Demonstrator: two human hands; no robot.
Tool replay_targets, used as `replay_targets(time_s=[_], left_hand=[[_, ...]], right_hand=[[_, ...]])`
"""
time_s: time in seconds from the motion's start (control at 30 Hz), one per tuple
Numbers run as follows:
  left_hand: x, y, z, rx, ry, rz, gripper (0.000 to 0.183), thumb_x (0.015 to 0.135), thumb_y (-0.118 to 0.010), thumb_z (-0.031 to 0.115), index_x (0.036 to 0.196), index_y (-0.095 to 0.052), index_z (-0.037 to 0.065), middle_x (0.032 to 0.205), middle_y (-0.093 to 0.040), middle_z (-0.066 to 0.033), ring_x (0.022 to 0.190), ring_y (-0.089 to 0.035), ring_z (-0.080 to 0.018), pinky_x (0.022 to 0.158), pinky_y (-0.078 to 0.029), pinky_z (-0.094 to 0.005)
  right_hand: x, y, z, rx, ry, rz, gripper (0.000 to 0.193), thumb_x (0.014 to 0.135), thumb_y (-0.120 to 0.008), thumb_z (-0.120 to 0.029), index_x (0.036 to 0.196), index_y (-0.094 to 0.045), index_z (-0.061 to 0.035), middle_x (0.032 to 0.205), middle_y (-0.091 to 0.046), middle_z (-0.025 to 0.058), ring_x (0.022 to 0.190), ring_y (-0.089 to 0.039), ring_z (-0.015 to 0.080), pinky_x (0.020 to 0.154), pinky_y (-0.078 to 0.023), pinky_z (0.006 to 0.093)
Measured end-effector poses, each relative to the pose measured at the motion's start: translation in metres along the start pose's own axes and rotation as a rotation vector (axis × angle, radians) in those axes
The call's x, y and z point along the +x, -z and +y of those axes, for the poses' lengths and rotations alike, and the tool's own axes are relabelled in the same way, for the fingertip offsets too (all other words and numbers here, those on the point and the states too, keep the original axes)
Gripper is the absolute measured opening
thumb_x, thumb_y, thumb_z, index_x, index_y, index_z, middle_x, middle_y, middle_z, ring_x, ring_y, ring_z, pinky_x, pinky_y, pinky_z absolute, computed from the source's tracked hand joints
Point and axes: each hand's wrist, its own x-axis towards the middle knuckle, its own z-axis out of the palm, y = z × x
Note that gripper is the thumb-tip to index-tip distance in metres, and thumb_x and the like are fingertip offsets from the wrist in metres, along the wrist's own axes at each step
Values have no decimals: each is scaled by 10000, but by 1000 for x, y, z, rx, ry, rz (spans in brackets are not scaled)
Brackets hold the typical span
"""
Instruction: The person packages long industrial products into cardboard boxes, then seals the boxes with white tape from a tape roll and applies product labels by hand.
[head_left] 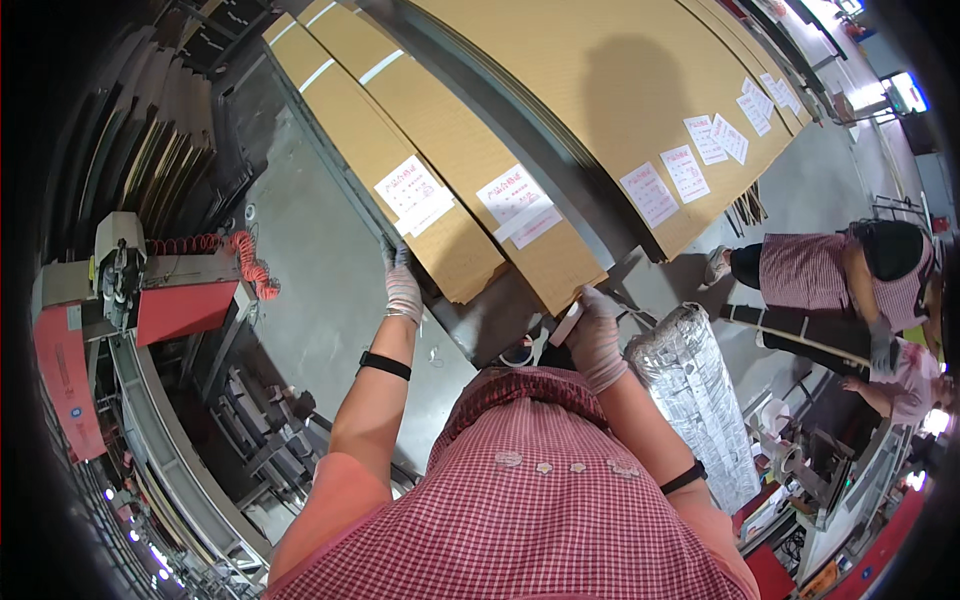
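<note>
Two long, narrow stacks of brown cardboard lie side by side ahead of me, the left stack [425,230] and the right stack [560,270]. White straps cross both, and printed paper labels [415,190] rest on top near their close ends. Gloved, my left hand [403,290] reaches to the left stack's outer edge, its fingers stretched along the side. At the near corner of the right stack, my gloved right hand [598,345] is closed around a narrow white piece [566,325], whose kind I cannot make out. Part of its grip is hidden.
A wide cardboard stack [590,100] with several labels lies farther right. Beside my right arm stands a silver-wrapped bundle [695,400]. Another person [820,270] bends over at the right. A red and grey machine [185,305] with a coiled red hose stands at left.
</note>
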Motion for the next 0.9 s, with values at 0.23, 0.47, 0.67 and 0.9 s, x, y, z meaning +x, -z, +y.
replay_targets(time_s=[0.23,0.47,0.67,0.9], left_hand=[[-20,-18,9,-105,42,38,650,950,-588,288,1492,-249,166,1330,-508,-58,1145,-529,-237,908,-484,-388],[-74,7,-10,7,139,18,392,986,-502,297,1302,-505,66,1190,-608,-63,1070,-584,-174,908,-468,-314],[-188,10,-52,240,581,-356,270,961,-558,241,1140,-586,41,1033,-640,-38,941,-611,-125,853,-489,-279],[-227,-145,-42,510,141,-799,320,944,-586,208,1177,-564,-10,1062,-652,-75,983,-621,-145,900,-491,-284]], right_hand=[[34,-17,-19,-101,-195,-61,401,867,-536,-356,1130,-532,-52,1012,-596,107,882,-589,240,732,-522,396],[-22,40,-77,-461,-48,-186,568,895,-591,-239,1390,-433,-7,1202,-611,91,990,-630,195,776,-531,338],[-39,206,-148,-933,331,468,443,893,-577,-94,1334,-531,-107,1019,-674,95,712,-597,101,588,-499,243],[24,372,-191,-1044,-160,464,380,821,-596,-5,1198,-625,-42,1066,-674,57,933,-612,153,797,-483,275]])
